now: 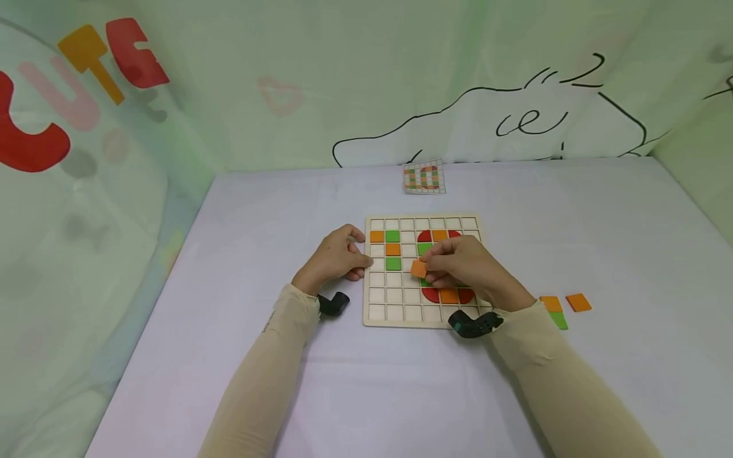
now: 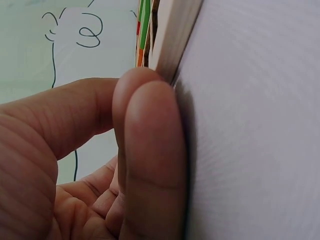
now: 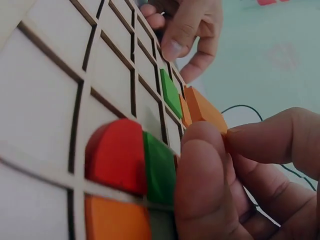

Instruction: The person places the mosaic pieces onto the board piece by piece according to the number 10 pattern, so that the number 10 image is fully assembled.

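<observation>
A wooden grid board (image 1: 395, 296) lies on the white tabletop with red, orange and green tiles set in some cells. My left hand (image 1: 338, 254) holds the board's left edge, its thumb (image 3: 175, 42) at the rim. Between thumb and fingers, my right hand (image 1: 466, 264) pinches an orange square tile (image 1: 418, 268) tilted above the middle of the grid. Left of that tile, green and orange squares (image 1: 392, 250) sit in the cells. My right hand covers part of the right-hand pattern, where red rounded pieces (image 1: 431, 295) show.
A small printed pattern card (image 1: 424, 177) lies behind the board. To the right are loose orange (image 1: 579, 302) and green tiles (image 1: 558, 320), partly beside the right sleeve. Each wrist wears a black camera (image 1: 475, 324). Printed curtains hang behind and at the left.
</observation>
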Demonstrator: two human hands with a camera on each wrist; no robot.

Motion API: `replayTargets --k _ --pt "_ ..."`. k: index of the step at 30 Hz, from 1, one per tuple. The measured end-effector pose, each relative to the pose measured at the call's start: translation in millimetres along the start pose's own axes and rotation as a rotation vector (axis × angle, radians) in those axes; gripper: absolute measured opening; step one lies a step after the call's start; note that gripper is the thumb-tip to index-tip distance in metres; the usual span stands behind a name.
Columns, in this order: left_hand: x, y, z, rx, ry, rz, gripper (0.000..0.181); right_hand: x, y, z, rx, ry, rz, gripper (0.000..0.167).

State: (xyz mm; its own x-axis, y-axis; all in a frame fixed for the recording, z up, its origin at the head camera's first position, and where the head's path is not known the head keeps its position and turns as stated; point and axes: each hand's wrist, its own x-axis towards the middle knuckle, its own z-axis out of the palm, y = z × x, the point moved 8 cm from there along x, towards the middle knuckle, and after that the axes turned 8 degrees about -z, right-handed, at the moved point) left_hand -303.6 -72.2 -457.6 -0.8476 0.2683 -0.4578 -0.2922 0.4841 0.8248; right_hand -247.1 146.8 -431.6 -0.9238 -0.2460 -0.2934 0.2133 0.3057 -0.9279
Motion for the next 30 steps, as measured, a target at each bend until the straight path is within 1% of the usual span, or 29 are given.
replayTargets --k 9,14,17,25,30 --pt "-1.2 1.8 0.1 0.001 -0.003 0.004 0.044 12.5 -3.6 16.1 -0.003 -0.028 0.057 0.021" --pt "-0.8 1.6 0.0 0.007 0.000 0.003 0.045 17.7 -4.7 23.0 0.009 -0.056 0.076 0.021" --pt "-0.3 0.7 0.0 0.010 0.001 -0.001 0.045 20.0 -5.7 26.9 -0.001 -0.071 0.079 0.021" --pt "1.4 -0.8 0.7 0.014 -0.004 -0.009 0.045 24.6 -7.0 34.2 -0.068 -0.108 0.063 0.018" --pt "-1.1 0.6 0.2 -0.005 -0.007 0.001 0.045 25.6 -9.1 36.7 -0.091 -0.130 0.036 0.017"
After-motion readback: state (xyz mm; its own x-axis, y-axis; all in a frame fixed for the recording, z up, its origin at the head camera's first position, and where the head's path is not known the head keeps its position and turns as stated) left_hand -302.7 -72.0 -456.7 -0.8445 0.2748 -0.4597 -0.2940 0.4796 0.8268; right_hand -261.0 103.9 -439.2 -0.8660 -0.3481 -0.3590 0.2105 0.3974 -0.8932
